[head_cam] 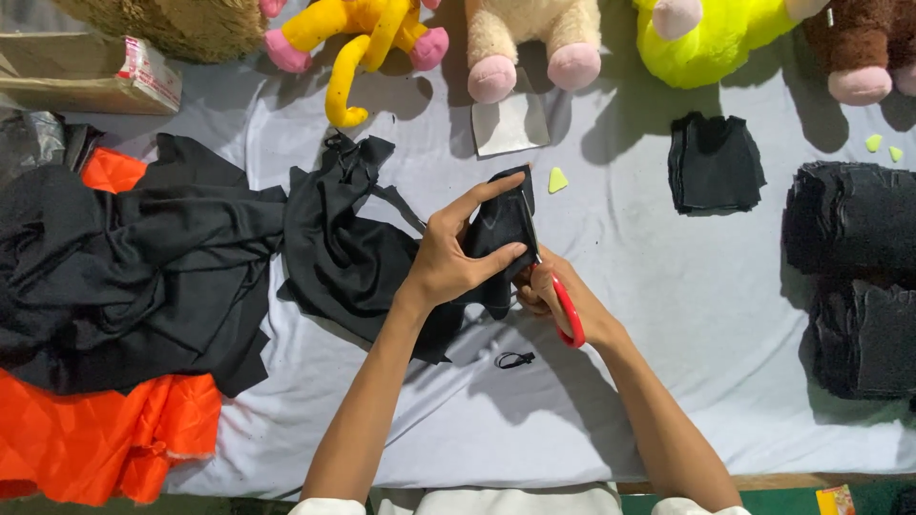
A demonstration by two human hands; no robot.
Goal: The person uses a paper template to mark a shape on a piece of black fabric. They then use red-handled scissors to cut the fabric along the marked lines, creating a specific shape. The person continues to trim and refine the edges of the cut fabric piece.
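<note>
My left hand (456, 253) pinches a small piece of black fabric (500, 227) between thumb and fingers, holding it up above the grey sheet. My right hand (563, 300) grips red-handled scissors (569, 313), whose blades run up along the right edge of that piece. The piece is still joined to a larger heap of black cloth (343, 257) trailing off to the left. A small black scrap (514, 360) lies on the sheet just below my hands.
Black and orange cloth (105, 439) is piled at the left. Stacks of cut black pieces (714, 164) (854, 277) sit at the right. Plush toys (363, 38) line the far edge, with a pale card template (510, 124) and small yellow-green bits (557, 179) nearby.
</note>
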